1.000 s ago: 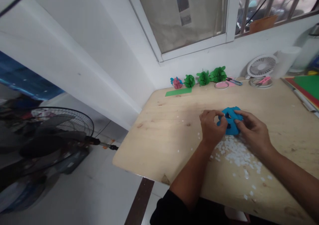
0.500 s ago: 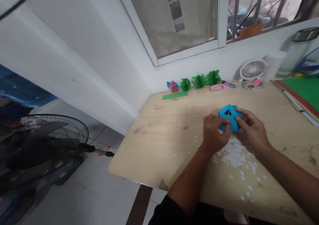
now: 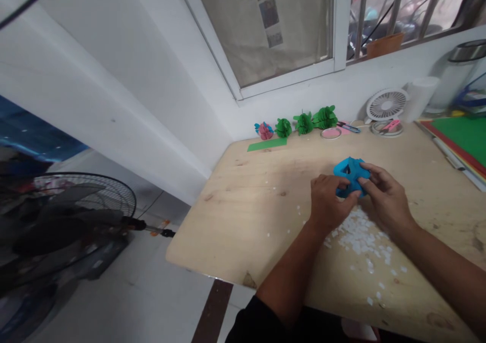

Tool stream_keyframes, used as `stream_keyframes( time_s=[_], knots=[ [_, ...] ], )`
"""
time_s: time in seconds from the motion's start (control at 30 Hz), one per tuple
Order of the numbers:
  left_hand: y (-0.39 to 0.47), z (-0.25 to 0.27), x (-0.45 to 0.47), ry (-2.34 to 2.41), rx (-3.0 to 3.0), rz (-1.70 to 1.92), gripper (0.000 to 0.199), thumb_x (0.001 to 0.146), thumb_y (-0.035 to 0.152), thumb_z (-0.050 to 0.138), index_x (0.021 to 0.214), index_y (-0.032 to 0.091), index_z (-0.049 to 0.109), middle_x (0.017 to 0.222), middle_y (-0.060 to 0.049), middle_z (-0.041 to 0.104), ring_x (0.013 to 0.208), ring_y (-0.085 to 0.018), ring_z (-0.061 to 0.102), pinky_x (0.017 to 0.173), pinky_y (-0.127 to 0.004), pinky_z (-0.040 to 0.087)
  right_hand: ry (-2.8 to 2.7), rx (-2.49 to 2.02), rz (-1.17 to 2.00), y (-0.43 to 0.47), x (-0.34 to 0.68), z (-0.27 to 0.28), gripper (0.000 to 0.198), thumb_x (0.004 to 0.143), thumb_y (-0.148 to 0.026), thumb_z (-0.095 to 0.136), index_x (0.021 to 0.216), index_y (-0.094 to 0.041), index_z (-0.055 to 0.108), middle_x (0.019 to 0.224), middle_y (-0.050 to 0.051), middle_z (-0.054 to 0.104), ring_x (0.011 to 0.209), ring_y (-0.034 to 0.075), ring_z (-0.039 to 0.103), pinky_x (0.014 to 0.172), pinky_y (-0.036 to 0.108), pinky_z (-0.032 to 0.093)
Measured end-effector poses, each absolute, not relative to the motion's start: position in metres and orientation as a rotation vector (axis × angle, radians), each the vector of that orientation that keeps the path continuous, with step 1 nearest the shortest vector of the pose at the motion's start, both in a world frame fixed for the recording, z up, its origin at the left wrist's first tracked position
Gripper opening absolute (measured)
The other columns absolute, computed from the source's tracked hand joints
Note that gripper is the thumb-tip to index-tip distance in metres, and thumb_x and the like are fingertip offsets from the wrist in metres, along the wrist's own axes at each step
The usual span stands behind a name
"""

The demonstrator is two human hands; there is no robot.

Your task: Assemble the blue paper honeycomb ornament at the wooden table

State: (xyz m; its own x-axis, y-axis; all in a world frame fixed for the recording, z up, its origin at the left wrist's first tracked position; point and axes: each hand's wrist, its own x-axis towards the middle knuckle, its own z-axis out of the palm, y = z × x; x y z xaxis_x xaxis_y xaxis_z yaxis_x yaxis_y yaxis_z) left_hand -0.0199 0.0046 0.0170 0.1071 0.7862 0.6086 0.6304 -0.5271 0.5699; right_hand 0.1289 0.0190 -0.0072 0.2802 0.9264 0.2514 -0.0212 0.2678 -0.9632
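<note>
A blue folded paper craft (image 3: 353, 173) with a dark opening in its side is held up between both hands over the wooden table. My left hand (image 3: 330, 200) grips its near left edge, with the thumb below and the fingers curled at the opening. From the right, my right hand (image 3: 385, 194) pinches the other side between thumb and fingers. Beneath the hands lies a scattered heap of small white paper bits (image 3: 362, 239). The inside of the blue piece is mostly hidden.
Along the wall stand several green paper crafts (image 3: 304, 123) and a pink and blue one (image 3: 264, 130), near a green paper strip (image 3: 267, 144). A small white fan (image 3: 387, 105), a tape roll (image 3: 387, 128) and coloured sheets (image 3: 461, 138) are at the back right. A large floor fan (image 3: 76, 216) stands left.
The left thumb has moved right along the lower edge of the blue paper craft, and the left fingers now close on it. The craft has tilted slightly.
</note>
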Motion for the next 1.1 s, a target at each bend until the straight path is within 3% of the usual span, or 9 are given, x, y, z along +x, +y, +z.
stream_keyframes(
  time_s=[0.17, 0.43, 0.67, 0.8, 1.1],
  knots=[
    [0.0055, 0.0169, -0.0213, 1.426, 2.131, 1.410, 0.023, 0.080, 0.026, 0.090, 0.095, 0.023, 0.072, 0.085, 0.001, 0.079, 0.083, -0.020, 0.074, 0.087, -0.038, 0.057, -1.048, -1.094, 0.845, 0.0181, 0.1274, -0.0074, 0.041, 0.079, -0.044, 0.084, 0.116, -0.028, 0.077, 0.101, 0.006, 0.080, 0.087, 0.025, 0.074, 0.075, 0.040, 0.063],
    [0.0047, 0.0180, -0.0217, 1.397, 2.049, 1.422, 0.025, 0.079, 0.025, 0.091, 0.095, 0.024, 0.072, 0.085, 0.002, 0.079, 0.082, -0.020, 0.074, 0.088, -0.037, 0.058, -1.037, -1.058, 0.927, 0.0182, 0.1277, -0.0083, 0.044, 0.079, -0.047, 0.086, 0.118, -0.028, 0.075, 0.105, 0.006, 0.080, 0.095, 0.025, 0.076, 0.086, 0.043, 0.063],
    [0.0058, 0.0181, -0.0196, 1.409, 2.126, 1.360, 0.029, 0.076, 0.028, 0.095, 0.093, 0.024, 0.072, 0.083, 0.001, 0.079, 0.083, -0.021, 0.075, 0.087, -0.038, 0.058, -0.999, -0.987, 0.971, 0.0198, 0.1259, -0.0105, 0.047, 0.073, -0.045, 0.091, 0.115, -0.029, 0.076, 0.099, 0.004, 0.080, 0.085, 0.022, 0.076, 0.076, 0.038, 0.064],
    [0.0071, 0.0162, -0.0202, 1.388, 2.109, 1.380, 0.029, 0.075, 0.027, 0.095, 0.093, 0.024, 0.072, 0.082, 0.001, 0.079, 0.083, -0.021, 0.074, 0.087, -0.038, 0.058, -0.953, -0.984, 1.004, 0.0191, 0.1260, -0.0094, 0.043, 0.074, -0.043, 0.091, 0.112, -0.029, 0.077, 0.103, 0.005, 0.081, 0.091, 0.023, 0.076, 0.080, 0.039, 0.064],
    [0.0043, 0.0222, -0.0230, 1.365, 2.019, 1.379, 0.019, 0.082, 0.021, 0.088, 0.092, 0.023, 0.072, 0.088, -0.001, 0.080, 0.084, -0.020, 0.074, 0.086, -0.036, 0.061, -0.943, -1.023, 1.008, 0.0204, 0.1275, -0.0113, 0.042, 0.076, -0.042, 0.089, 0.115, -0.029, 0.076, 0.110, 0.007, 0.082, 0.095, 0.025, 0.078, 0.084, 0.041, 0.064]
  ],
)
